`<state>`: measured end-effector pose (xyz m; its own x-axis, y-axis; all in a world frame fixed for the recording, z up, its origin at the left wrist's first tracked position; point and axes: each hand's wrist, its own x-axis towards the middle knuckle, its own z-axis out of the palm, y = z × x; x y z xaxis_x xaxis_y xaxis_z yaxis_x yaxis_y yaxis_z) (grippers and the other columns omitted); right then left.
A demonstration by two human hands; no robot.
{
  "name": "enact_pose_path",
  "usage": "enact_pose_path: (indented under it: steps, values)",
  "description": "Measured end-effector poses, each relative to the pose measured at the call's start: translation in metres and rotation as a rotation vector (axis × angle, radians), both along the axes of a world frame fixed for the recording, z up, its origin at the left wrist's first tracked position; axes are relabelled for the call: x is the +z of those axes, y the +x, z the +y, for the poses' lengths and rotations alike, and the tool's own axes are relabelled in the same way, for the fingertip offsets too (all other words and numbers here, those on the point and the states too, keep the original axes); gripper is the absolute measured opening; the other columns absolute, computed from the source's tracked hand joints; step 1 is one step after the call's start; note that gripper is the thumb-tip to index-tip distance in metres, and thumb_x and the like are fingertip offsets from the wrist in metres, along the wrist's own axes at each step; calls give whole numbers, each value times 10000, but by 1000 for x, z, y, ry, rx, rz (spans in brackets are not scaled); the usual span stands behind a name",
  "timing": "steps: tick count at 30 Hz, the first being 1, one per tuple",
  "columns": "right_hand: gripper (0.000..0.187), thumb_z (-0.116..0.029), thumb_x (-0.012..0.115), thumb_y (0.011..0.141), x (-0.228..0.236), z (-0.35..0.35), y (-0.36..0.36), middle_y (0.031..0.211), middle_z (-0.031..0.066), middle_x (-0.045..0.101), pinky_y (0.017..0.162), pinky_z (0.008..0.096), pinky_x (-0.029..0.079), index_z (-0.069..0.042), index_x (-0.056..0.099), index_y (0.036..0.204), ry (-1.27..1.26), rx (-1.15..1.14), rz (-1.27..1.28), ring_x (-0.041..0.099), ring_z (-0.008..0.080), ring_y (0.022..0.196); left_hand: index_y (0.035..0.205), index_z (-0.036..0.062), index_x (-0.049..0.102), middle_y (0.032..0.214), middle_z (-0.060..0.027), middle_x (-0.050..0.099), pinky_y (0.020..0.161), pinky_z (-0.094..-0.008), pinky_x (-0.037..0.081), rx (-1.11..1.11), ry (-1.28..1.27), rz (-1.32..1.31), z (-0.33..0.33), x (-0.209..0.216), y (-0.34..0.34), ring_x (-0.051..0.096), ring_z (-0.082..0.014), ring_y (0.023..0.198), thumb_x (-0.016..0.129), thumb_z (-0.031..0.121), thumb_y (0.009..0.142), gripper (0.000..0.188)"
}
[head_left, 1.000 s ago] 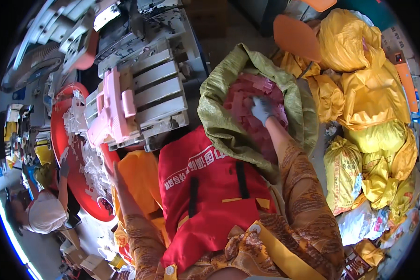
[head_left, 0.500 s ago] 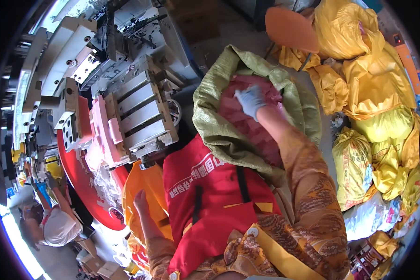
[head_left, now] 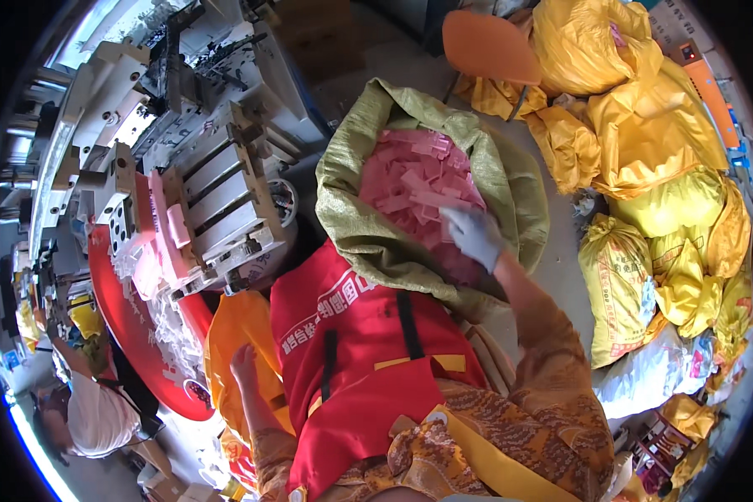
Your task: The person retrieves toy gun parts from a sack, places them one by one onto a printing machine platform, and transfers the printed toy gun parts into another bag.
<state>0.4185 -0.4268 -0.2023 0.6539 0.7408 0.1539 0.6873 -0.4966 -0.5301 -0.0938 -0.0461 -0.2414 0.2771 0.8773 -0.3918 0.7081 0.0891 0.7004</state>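
A green woven sack (head_left: 343,188) stands with its mouth rolled back, full of flat pink plastic strips (head_left: 414,171). My right hand (head_left: 475,236), in a pale glove, reaches over the near right part of the strips. Its fingers are stretched out and touch or nearly touch them; nothing is plainly gripped. My left hand (head_left: 244,366) is bare and hangs beside orange cloth (head_left: 241,322), away from the sack. Its fingers bend loosely and hold nothing that I can see. A red apron (head_left: 376,335) covers my lap below the sack.
On the left stands a metal machine (head_left: 226,197) with a slotted plate, beside a red round table (head_left: 130,343) bearing clear plastic scraps. Yellow bags (head_left: 657,138) and a filled yellow sack (head_left: 615,289) crowd the right, near an orange stool (head_left: 489,46). Another person (head_left: 100,414) works at far left.
My right hand has drawn back from the middle of the strips toward the sack's near right side, uncovering more of them. The whole view has shifted slightly. My left hand stays by the orange cloth.
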Motion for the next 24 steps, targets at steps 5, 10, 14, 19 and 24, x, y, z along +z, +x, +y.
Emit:
enact_pose_path:
  steps: [5,10,14,19,24]
  values:
    - [595,-70,497,803,-45,21,81,1309,66,485,907,379,418,-187,381,1375,-715,543,-457,485,261,1161,1011,-24,649,866,-82,657,659,-254,496,49,0,-70,-9,16,2,620,-142,725,621,128,845,227]
    - [431,-124,383,886,-62,14,96,1043,28,600,774,354,427,-174,455,1308,-802,881,-543,576,202,942,981,-21,660,845,-73,661,664,-257,500,126,58,-98,-27,29,-8,625,-134,726,621,139,838,218]
    - [419,-120,424,847,-35,-4,82,933,55,595,765,372,414,-141,504,1258,-733,875,-470,565,227,887,958,-5,666,846,-111,673,694,-302,503,83,176,56,-36,44,-3,650,-187,746,624,189,825,239]
    - [607,-184,653,769,14,-15,49,1006,23,607,747,306,446,-35,444,1319,-204,350,52,558,145,825,969,17,649,877,-160,656,769,-348,487,83,686,84,-16,128,76,645,-268,848,610,191,842,219]
    - [627,-160,626,838,95,26,29,1152,-7,542,628,182,402,-27,362,1390,567,103,1006,401,1,706,1085,22,619,1113,-134,605,897,-344,441,-112,1088,-352,5,237,195,574,-281,1037,566,24,845,245]
